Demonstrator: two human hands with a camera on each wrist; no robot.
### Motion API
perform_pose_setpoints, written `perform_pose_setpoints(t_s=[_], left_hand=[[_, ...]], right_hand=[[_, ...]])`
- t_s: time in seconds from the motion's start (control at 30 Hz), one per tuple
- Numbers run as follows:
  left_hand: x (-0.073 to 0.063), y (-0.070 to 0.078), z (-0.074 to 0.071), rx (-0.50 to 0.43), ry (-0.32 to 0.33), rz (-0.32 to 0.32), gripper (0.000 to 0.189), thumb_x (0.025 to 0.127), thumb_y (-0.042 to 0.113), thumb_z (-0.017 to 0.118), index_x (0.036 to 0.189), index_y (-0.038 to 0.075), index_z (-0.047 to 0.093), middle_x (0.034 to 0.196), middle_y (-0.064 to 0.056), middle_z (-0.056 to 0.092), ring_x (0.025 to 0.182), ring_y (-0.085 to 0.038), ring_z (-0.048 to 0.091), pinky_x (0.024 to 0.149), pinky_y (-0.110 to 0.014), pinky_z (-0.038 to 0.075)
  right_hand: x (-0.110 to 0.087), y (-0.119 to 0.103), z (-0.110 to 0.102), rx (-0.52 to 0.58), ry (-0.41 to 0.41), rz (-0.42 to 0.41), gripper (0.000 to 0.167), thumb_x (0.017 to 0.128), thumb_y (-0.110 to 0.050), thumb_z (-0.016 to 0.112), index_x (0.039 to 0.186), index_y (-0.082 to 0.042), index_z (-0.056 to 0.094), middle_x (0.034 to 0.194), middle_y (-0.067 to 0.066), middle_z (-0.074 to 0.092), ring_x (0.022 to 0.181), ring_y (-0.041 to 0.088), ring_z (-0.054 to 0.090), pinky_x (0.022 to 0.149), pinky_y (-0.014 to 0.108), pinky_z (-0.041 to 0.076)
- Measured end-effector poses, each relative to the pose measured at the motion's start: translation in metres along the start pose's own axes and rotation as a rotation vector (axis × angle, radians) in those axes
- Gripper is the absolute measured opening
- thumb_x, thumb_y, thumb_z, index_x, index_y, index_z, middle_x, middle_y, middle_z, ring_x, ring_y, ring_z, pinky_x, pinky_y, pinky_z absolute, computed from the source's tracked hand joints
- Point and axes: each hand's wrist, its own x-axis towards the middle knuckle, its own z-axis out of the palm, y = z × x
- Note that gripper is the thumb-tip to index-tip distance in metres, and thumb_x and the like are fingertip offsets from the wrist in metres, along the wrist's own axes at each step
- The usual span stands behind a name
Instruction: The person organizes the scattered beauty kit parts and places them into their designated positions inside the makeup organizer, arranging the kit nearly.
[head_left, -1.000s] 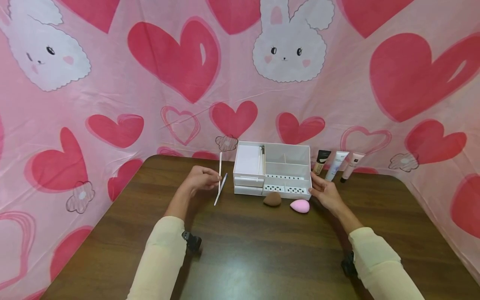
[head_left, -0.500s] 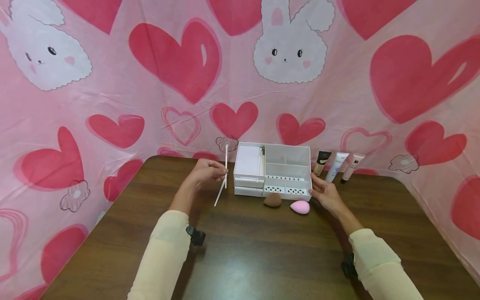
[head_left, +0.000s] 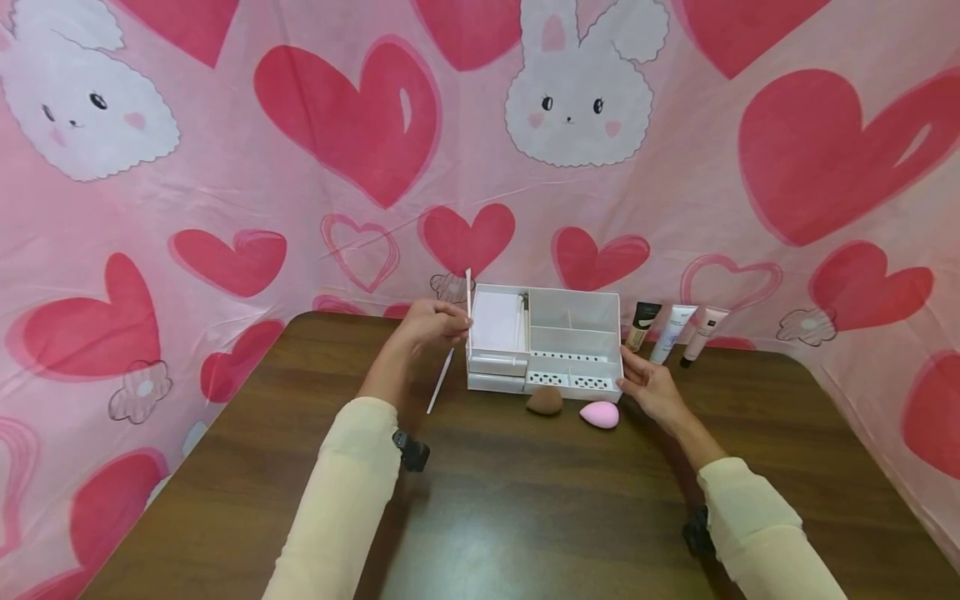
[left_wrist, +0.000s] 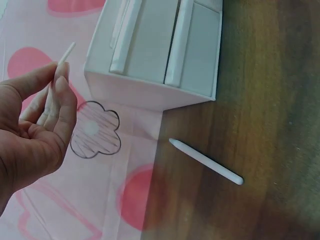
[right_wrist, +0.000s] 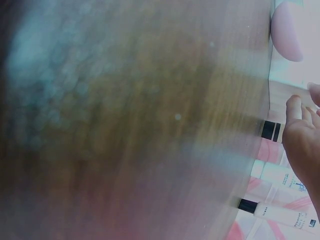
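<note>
My left hand (head_left: 429, 325) pinches a slim white stick (head_left: 468, 287) upright between thumb and fingertips, at the left edge of a white compartment organizer (head_left: 498, 382). In the left wrist view, one end of the stick (left_wrist: 66, 53) pokes out above the fingertips; its kind is unclear. A second white, pen-like stick (left_wrist: 207, 162) with a tapered tip lies on the table beside the organizer. My right hand (head_left: 654, 387) holds the organizer's right side, thumb at the front corner. Slender brushes (head_left: 522, 321) stand inside the organizer's left compartment.
In front of the organizer lie a brown makeup sponge (head_left: 545, 401) and a pink one (head_left: 600, 414). To its right stand a black-topped tube (head_left: 642, 327), a white tube (head_left: 673, 332) and a pink tube (head_left: 703, 336). A pink heart-patterned cloth (head_left: 480, 167) hangs behind the wooden table (head_left: 525, 508).
My left hand has moved right and slightly away from me, carrying the white stick to the organizer's left edge. The right hand keeps its hold in place.
</note>
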Motion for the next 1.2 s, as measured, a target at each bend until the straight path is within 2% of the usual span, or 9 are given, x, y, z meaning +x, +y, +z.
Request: perform_pose_setpoints(t_s=[0.1,0.27,0.5,0.77,0.9,1.2], left_hand=[[0.004,0.007,0.005,-0.013,0.009,-0.018,0.026,0.092,0.000,0.067,0.115,-0.013,0.066,0.069,0.002,0.066,0.062,-0.007,0.064,0.067,-0.023,0.059],[0.008,0.013,0.010,0.017,0.018,0.000,0.027,0.091,-0.001,0.068,0.116,-0.014,0.067,0.077,-0.003,0.069,0.062,-0.006,0.064,0.067,-0.022,0.060],[0.012,0.016,0.020,0.037,0.014,0.026,0.026,0.091,-0.003,0.067,0.114,-0.017,0.067,0.069,0.001,0.065,0.060,-0.006,0.062,0.058,-0.017,0.056],[0.018,0.016,0.035,0.077,0.030,0.013,0.024,0.090,-0.004,0.067,0.111,-0.016,0.069,0.073,-0.004,0.066,0.061,-0.008,0.061,0.057,-0.017,0.055],[0.021,0.017,0.040,0.103,0.028,0.000,0.022,0.089,-0.004,0.067,0.109,-0.015,0.070,0.070,-0.002,0.065,0.059,-0.008,0.060,0.056,-0.017,0.054],[0.024,0.023,0.050,0.149,-0.016,-0.032,0.023,0.090,-0.003,0.066,0.109,-0.016,0.070,0.065,0.001,0.062,0.058,-0.007,0.059,0.056,-0.017,0.053]], right_hand=[[0.000,0.001,-0.001,0.005,0.002,0.000,0.065,0.094,0.017,0.049,0.153,0.014,0.022,0.158,0.035,0.024,0.141,0.043,0.028,0.099,0.013,0.044],[0.001,0.002,-0.001,0.000,0.008,-0.006,0.065,0.094,0.018,0.050,0.153,0.015,0.022,0.158,0.035,0.025,0.141,0.043,0.029,0.099,0.013,0.045],[0.001,0.003,-0.002,-0.007,0.012,-0.007,0.065,0.093,0.018,0.050,0.153,0.015,0.023,0.158,0.034,0.025,0.141,0.043,0.029,0.099,0.013,0.045],[0.000,0.002,-0.002,0.004,0.007,0.000,0.065,0.094,0.017,0.050,0.153,0.014,0.022,0.159,0.034,0.024,0.142,0.045,0.028,0.098,0.012,0.044],[0.000,0.001,-0.003,0.002,0.006,0.005,0.066,0.094,0.017,0.050,0.154,0.013,0.023,0.159,0.032,0.024,0.143,0.044,0.028,0.099,0.014,0.044],[0.000,0.000,-0.001,0.003,0.008,-0.013,0.066,0.093,0.018,0.051,0.153,0.013,0.025,0.159,0.032,0.025,0.142,0.046,0.030,0.098,0.013,0.045]])
